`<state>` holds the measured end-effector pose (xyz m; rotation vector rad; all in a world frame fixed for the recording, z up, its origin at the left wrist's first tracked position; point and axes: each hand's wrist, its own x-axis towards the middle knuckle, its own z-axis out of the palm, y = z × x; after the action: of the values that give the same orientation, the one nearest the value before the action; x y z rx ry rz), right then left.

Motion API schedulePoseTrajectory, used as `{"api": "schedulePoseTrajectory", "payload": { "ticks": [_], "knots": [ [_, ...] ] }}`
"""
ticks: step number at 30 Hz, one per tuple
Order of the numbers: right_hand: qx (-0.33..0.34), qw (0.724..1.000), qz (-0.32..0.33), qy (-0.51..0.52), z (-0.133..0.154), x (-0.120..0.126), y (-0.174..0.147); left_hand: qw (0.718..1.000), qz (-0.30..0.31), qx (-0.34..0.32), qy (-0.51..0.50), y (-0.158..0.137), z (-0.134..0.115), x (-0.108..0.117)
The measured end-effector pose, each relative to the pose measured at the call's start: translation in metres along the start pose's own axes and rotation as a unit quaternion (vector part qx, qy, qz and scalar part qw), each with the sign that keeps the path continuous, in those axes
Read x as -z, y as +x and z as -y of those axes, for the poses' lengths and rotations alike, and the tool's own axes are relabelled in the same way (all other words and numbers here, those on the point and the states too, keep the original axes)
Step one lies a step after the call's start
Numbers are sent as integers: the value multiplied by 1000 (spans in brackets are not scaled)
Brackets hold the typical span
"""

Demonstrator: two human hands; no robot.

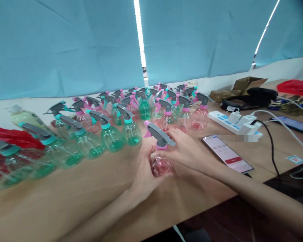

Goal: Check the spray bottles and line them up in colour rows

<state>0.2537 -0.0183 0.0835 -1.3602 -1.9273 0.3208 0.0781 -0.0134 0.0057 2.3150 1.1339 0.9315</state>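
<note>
Fingers of the left hand (pixel 144 170) grasp the body of a clear pink plastic spray bottle (pixel 162 166) with a grey-and-pink trigger; the right hand (pixel 183 148) grips near its collar. It is upright, set back from the brown worktop (pixel 91 191)'s front edge, with room leftward; a flat lit phone (pixel 227 154) bounds the right.

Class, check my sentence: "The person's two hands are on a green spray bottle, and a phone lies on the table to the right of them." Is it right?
One slip: the spray bottle between the left hand and right hand is pink, not green, as the head view shows. The phone is placed correctly.
</note>
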Motion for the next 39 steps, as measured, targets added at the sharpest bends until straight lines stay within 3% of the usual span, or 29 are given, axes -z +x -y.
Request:
{"api": "schedulePoseTrajectory", "payload": {
  "ticks": [3,5,9,17,21,30,39],
  "knots": [
    [44,985,10,164,-9,1,12,997,1,4,-73,2,-7,-1],
    [64,977,4,205,-13,-2,17,997,5,-2,-79,4,-12,-1],
    [47,980,-6,191,-14,-8,17,995,13,-22,-98,7,-19,-6],
    [36,986,-17,164,-25,-13,19,993,25,-33,-109,12,-3,-12],
    [15,987,-51,153,-22,-16,17,996,50,-40,-58,9,7,-2],
    [84,964,-42,250,-10,-29,43,980,105,-27,166,-16,48,38],
    [100,953,-24,284,-19,-52,68,966,109,-47,231,-20,49,36]
  ]
}}
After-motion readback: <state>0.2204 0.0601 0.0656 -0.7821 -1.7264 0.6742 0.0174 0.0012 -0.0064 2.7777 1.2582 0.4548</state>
